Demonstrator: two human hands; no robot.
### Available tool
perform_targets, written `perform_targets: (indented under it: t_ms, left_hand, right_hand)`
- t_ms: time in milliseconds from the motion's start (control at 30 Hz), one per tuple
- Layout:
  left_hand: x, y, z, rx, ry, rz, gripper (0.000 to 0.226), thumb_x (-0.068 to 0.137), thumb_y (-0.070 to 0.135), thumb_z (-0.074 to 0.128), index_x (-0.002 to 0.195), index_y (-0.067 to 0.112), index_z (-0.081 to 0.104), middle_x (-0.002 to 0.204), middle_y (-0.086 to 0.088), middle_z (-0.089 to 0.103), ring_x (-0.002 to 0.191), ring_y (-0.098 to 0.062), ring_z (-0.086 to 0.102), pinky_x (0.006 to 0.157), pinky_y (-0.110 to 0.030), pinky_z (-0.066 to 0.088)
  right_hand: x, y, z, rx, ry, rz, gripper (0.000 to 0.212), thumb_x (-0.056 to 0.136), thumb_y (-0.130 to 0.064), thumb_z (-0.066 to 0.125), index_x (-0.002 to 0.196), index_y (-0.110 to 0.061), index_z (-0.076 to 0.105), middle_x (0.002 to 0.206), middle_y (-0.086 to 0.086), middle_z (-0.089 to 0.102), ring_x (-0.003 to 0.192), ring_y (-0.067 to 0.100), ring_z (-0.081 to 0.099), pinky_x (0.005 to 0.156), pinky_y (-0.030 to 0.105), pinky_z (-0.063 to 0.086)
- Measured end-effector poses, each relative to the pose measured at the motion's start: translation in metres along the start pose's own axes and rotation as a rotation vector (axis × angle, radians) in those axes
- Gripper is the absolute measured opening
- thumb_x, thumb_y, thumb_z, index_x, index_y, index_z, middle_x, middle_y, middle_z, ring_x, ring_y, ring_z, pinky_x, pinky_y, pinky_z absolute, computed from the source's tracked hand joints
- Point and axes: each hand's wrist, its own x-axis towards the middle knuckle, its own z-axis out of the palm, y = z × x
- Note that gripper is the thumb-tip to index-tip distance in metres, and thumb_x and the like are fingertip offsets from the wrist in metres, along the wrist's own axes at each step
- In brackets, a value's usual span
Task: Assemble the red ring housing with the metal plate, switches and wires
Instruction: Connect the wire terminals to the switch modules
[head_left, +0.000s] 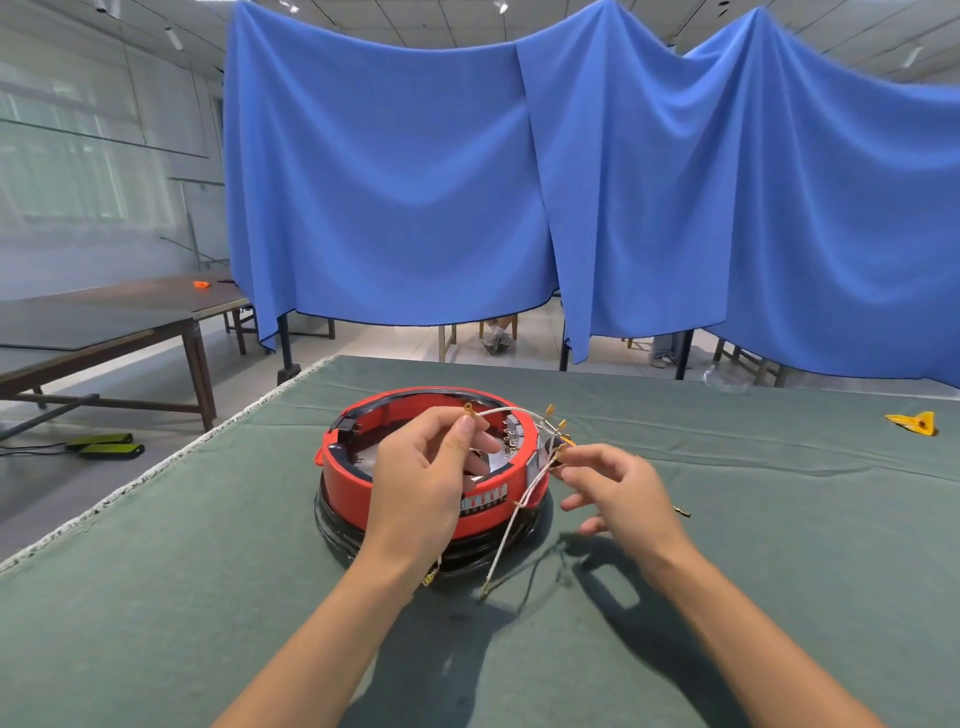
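Observation:
The red ring housing (343, 470) sits on a black base in the middle of the green table. A shiny metal plate (363, 460) lies inside it, and a black switch (347, 425) sits at its far left rim. My left hand (421, 480) hovers over the ring and pinches a white wire (511, 411) near its brass end. Beside the ring's right edge, my right hand (618, 493) pinches the same bundle of white wires by brass terminals. More white wires (511, 535) hang down the ring's front to the cloth.
A loose brass terminal (683, 512) lies on the cloth right of my right hand. A yellow object (915, 422) rests at the far right. The green table (208, 597) ends at a white fringe on the left. A blue curtain (519, 182) hangs behind.

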Motion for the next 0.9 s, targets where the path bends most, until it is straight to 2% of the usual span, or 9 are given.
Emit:
perform_targets:
  t_ms: [67, 133, 233, 400, 467, 567, 667, 767, 900]
  left_hand:
    - [-0.0006, 0.0007, 0.0000, -0.012, -0.006, -0.016, 0.022, 0.097, 0.015, 0.049, 0.086, 0.021, 0.066, 0.076, 0.006, 0.071, 0.066, -0.014, 0.066, 0.060, -0.031, 0.058]
    - [-0.0010, 0.0017, -0.0001, -0.031, -0.004, -0.032, 0.021, 0.098, 0.014, 0.047, 0.087, 0.016, 0.065, 0.076, 0.006, 0.071, 0.060, -0.015, 0.065, 0.054, -0.029, 0.056]
    - [-0.0008, 0.0029, 0.0000, -0.070, 0.023, -0.090, 0.022, 0.099, 0.012, 0.044, 0.087, 0.012, 0.062, 0.074, 0.005, 0.071, 0.049, -0.013, 0.059, 0.045, -0.024, 0.052]
    - [0.0001, 0.0031, -0.0021, -0.123, 0.043, -0.118, 0.017, 0.097, 0.008, 0.046, 0.090, 0.011, 0.061, 0.071, 0.001, 0.070, 0.041, -0.012, 0.049, 0.040, -0.027, 0.043]
    - [-0.0010, 0.0041, -0.0021, -0.137, 0.042, -0.089, 0.011, 0.094, 0.009, 0.052, 0.092, 0.014, 0.061, 0.068, 0.000, 0.069, 0.041, -0.006, 0.046, 0.041, -0.019, 0.039]
    - [-0.0018, 0.0030, -0.0010, -0.101, 0.044, -0.018, 0.008, 0.092, 0.016, 0.058, 0.096, 0.019, 0.064, 0.058, 0.008, 0.062, 0.047, 0.001, 0.050, 0.049, -0.009, 0.038]
    - [-0.0016, -0.0011, -0.0002, -0.061, 0.049, 0.028, 0.012, 0.093, 0.020, 0.057, 0.090, 0.025, 0.067, 0.051, 0.006, 0.056, 0.049, 0.000, 0.048, 0.051, -0.012, 0.039]
    - [-0.0025, -0.0036, 0.0001, -0.035, 0.057, 0.052, 0.016, 0.094, 0.020, 0.056, 0.086, 0.028, 0.068, 0.053, 0.001, 0.059, 0.046, 0.001, 0.047, 0.051, -0.013, 0.040]
    - [-0.0039, -0.0036, -0.0002, -0.036, 0.044, 0.037, 0.017, 0.093, 0.022, 0.056, 0.087, 0.031, 0.069, 0.056, 0.001, 0.063, 0.042, 0.003, 0.046, 0.048, -0.016, 0.036]
  right_hand:
    - [0.0000, 0.0003, 0.0002, 0.029, -0.019, 0.025, 0.015, 0.087, -0.004, 0.061, 0.085, -0.017, 0.066, 0.085, 0.003, 0.070, 0.058, 0.010, 0.062, 0.043, 0.022, 0.048]
    - [0.0002, 0.0009, 0.0004, 0.055, -0.024, 0.037, 0.017, 0.087, 0.001, 0.061, 0.083, -0.014, 0.066, 0.079, 0.005, 0.067, 0.056, 0.010, 0.059, 0.043, 0.022, 0.047]
    - [0.0008, 0.0018, -0.0006, 0.105, -0.036, 0.036, 0.019, 0.085, 0.005, 0.062, 0.079, -0.012, 0.068, 0.071, 0.003, 0.062, 0.054, 0.008, 0.054, 0.042, 0.020, 0.047]
    - [0.0034, 0.0028, -0.0013, 0.154, 0.006, -0.026, 0.021, 0.083, 0.006, 0.064, 0.073, -0.011, 0.069, 0.064, 0.001, 0.060, 0.048, -0.001, 0.050, 0.043, 0.018, 0.046]
    - [0.0044, 0.0022, -0.0021, 0.168, 0.039, -0.048, 0.021, 0.083, 0.006, 0.064, 0.073, -0.012, 0.069, 0.065, 0.002, 0.062, 0.049, -0.001, 0.052, 0.043, 0.019, 0.047]
    - [0.0042, 0.0013, -0.0025, 0.143, 0.059, -0.070, 0.020, 0.084, 0.002, 0.065, 0.073, -0.015, 0.070, 0.065, -0.001, 0.063, 0.054, 0.002, 0.055, 0.045, 0.022, 0.049]
    - [0.0025, 0.0006, -0.0008, 0.137, 0.041, -0.060, 0.021, 0.085, 0.000, 0.063, 0.073, -0.015, 0.070, 0.069, -0.001, 0.065, 0.055, 0.004, 0.057, 0.046, 0.023, 0.049]
    - [0.0005, -0.0010, 0.0005, 0.149, 0.022, -0.044, 0.016, 0.085, -0.005, 0.063, 0.073, -0.013, 0.070, 0.072, 0.003, 0.066, 0.059, 0.007, 0.058, 0.048, 0.024, 0.050]
    - [-0.0011, -0.0023, 0.0021, 0.115, 0.091, -0.085, 0.016, 0.083, -0.013, 0.070, 0.068, -0.018, 0.069, 0.063, -0.005, 0.063, 0.057, 0.002, 0.054, 0.046, 0.020, 0.047]
